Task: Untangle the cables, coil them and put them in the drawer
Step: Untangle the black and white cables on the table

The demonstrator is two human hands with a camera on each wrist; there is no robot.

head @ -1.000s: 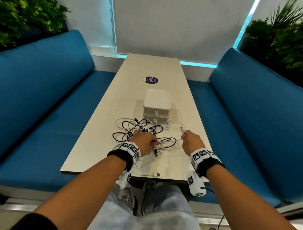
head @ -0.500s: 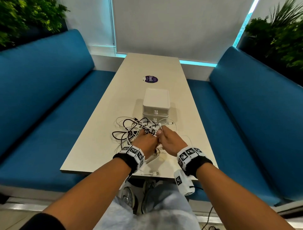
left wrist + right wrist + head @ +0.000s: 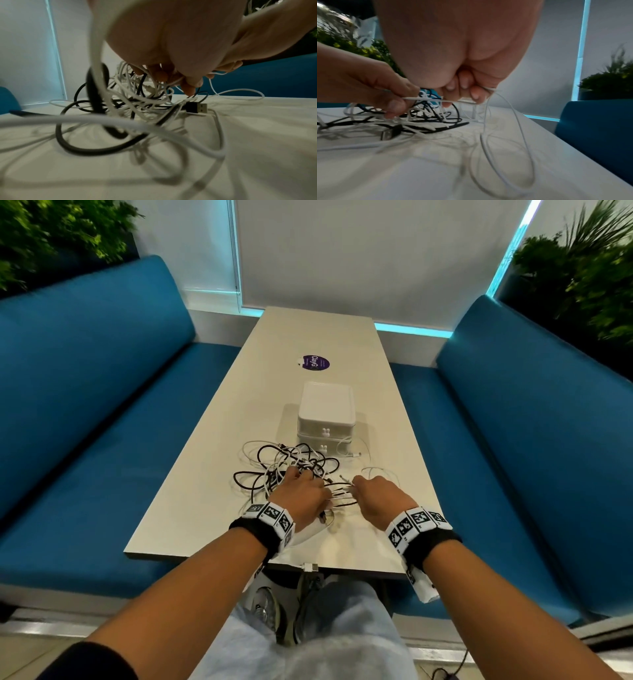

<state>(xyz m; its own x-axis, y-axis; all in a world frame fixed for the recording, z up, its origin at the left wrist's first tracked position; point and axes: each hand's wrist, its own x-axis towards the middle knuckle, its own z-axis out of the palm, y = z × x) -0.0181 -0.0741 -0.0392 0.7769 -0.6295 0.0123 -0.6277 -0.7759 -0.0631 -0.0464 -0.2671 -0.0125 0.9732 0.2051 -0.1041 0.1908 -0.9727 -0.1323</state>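
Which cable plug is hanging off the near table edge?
The white USB plug, at the near table edge between the forearms. The black USB plug lies on the tabletop in the tangle.

A long pale bench [image 3: 308,337] is running away from the viewer toward a white wall [image 3: 359,251], with a round purple sticker [image 3: 315,362] lying on its far half. Blue padded seats are flanking it, one on the left [image 3: 85,405] and one on the right [image 3: 531,422]. Strips of cyan light [image 3: 411,330] are glowing along the foot of the wall and up its right side. Green plants are spreading in the upper left corner [image 3: 51,227] and the upper right corner [image 3: 589,268].
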